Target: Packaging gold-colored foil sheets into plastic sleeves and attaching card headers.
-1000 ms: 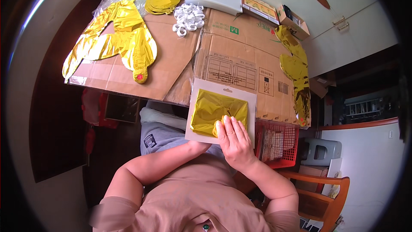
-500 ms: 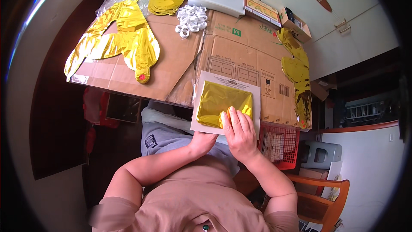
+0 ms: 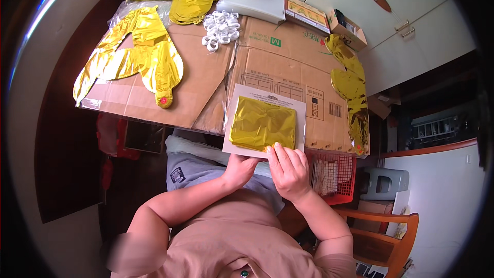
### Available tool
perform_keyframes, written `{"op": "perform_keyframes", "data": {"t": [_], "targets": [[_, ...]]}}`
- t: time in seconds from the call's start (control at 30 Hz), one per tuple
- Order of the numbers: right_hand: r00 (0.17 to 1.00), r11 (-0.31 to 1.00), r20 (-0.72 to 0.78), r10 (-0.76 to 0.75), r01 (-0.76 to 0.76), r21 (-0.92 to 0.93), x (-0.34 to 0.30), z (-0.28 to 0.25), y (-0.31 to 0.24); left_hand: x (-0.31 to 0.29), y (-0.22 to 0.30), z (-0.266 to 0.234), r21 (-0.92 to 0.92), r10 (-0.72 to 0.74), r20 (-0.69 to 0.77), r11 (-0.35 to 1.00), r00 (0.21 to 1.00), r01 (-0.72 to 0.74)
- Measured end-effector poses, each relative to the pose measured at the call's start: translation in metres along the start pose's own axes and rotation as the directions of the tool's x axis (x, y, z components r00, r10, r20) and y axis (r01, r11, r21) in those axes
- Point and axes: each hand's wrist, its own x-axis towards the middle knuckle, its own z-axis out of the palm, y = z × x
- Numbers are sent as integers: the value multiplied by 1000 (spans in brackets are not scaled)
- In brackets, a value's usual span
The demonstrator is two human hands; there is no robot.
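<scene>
Over the near edge of the cardboard-covered table, a flat pale card (image 3: pixel 300 123) is held up, with a folded gold foil balloon (image 3: pixel 263 122) lying on it. My left hand (image 3: pixel 241 171) grips the card's near edge from below, its fingers mostly hidden underneath. The fingers of my right hand (image 3: pixel 289 172) are together and closed at the near right edge of the foil; its thumb is hidden. To the left, a spread-out gold foil balloon (image 3: pixel 149 56) with a red spot at its tip lies flat on the table.
Flattened cardboard (image 3: pixel 278 62) covers the tabletop. White ribbon rolls (image 3: pixel 221 27) lie towards the back, beside stacked gold foil balloons (image 3: pixel 190 6) and a translucent plastic box (image 3: pixel 252 0). More gold foil (image 3: pixel 350 85) hangs along the right edge. A red basket (image 3: pixel 346 180) and wooden chair (image 3: pixel 381 219) stand right.
My right fingers have slid down from the foil's front to its near edge, uncovering more of it. The view has shifted slightly, and the card stays in my left hand.
</scene>
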Motion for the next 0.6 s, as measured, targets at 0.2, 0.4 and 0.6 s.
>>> {"op": "perform_keyframes", "data": {"t": [0.2, 0.4, 0.6], "targets": [[999, 998, -16, -33, 32, -63, 7, 15, 14, 7, -2, -2, -89, -62, 62, 994, 996, 67], [1000, 997, 7, 26, -25, -68, 20, 13, 13, 8, -2, -2, -36, -71, 56, 997, 996, 73], [999, 998, -15, 45, -45, -48, 23, 22, 17, 9, -1, -3, -14, -98, 55, 995, 994, 99]]}}
